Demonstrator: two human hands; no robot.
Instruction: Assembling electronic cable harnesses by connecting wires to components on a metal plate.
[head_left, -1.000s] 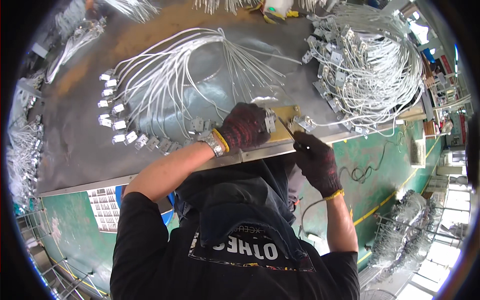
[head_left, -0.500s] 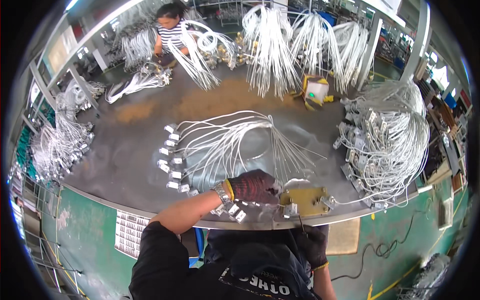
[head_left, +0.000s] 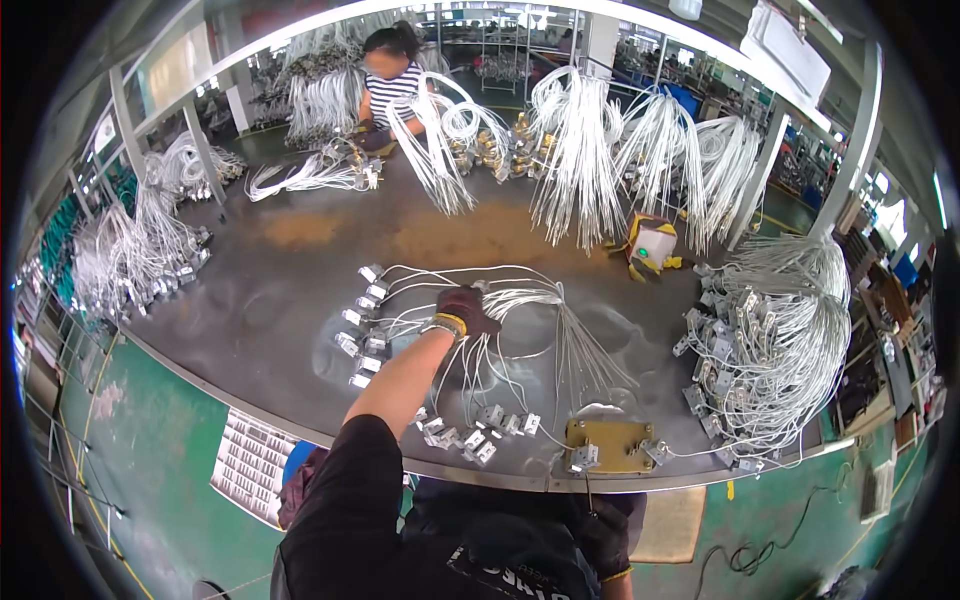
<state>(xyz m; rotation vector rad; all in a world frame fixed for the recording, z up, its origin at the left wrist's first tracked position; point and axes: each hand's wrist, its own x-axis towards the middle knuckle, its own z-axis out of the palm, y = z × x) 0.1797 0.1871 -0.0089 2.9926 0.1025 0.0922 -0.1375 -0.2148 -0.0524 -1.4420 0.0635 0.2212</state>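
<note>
My left hand, in a dark glove with a yellow cuff, reaches over the table and closes on a bundle of white cables. The cables fan out to small silver metal housings at the left and near side; their thin loose ends spread to the right. Close to the front edge lies a brass-coloured plate fixture, with a silver housing at its left corner. Below it, my gloved right hand is closed on a thin-shafted screwdriver, whose handle is hidden in the palm.
A large heap of white cables with housings fills the table's right end; another lies at the left. Cable bundles drape over the far side, where a co-worker stands. A yellow-taped box sits back right.
My left hand has moved from beside the brass plate forward and left onto the cables. Some housings now lie nearer the front edge. My right hand stays below the plate; the view has shifted.
</note>
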